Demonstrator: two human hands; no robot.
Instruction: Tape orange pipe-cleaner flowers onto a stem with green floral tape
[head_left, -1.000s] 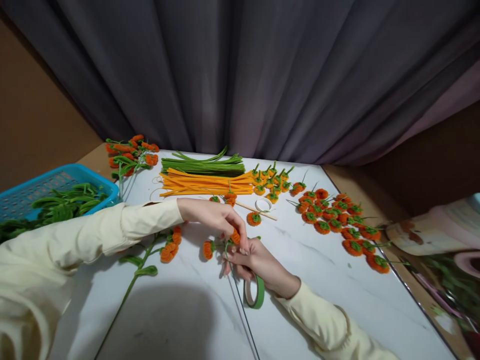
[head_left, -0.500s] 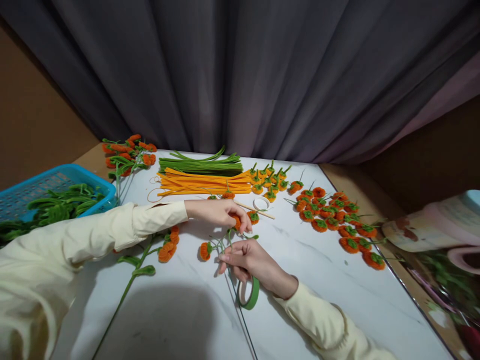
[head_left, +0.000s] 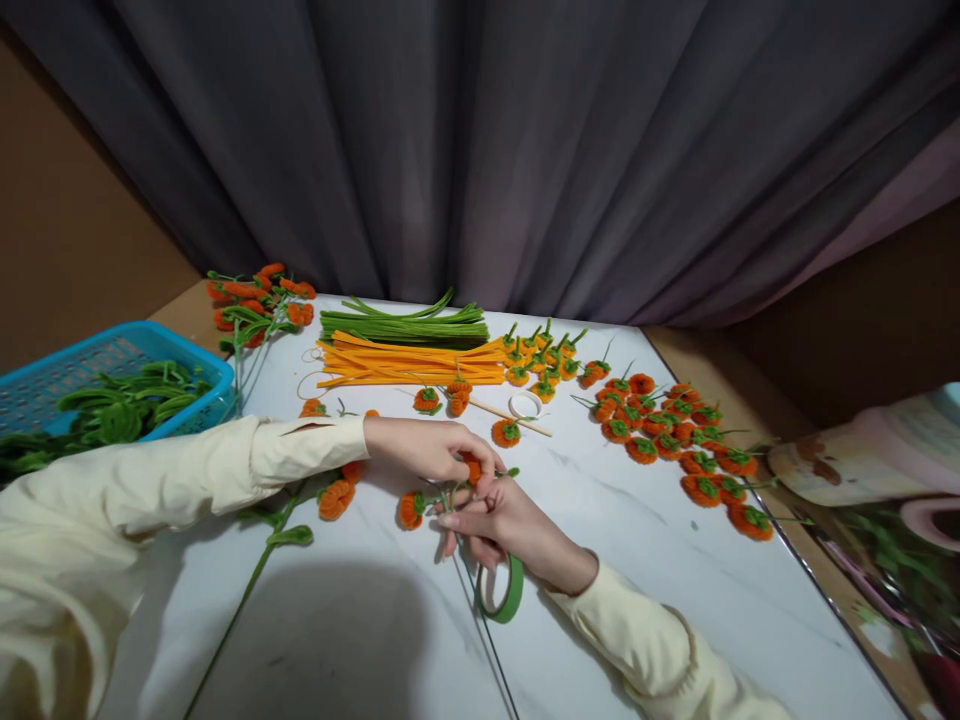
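Curtain (head_left: pixel 525 150) backs white table (head_left: pixel 675 560); both hands, left hand (head_left: pixel 427 447), right hand (head_left: pixel 510 520), pinching orange flower (head_left: pixel 471 468).

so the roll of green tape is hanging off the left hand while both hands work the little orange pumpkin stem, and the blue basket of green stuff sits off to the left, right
Not quite: the head view shows the roll of green tape hanging from the right hand, not the left hand. The rest holds: both hands meet at the small orange pumpkin and its green stem, and the blue basket of green pieces sits at the left.
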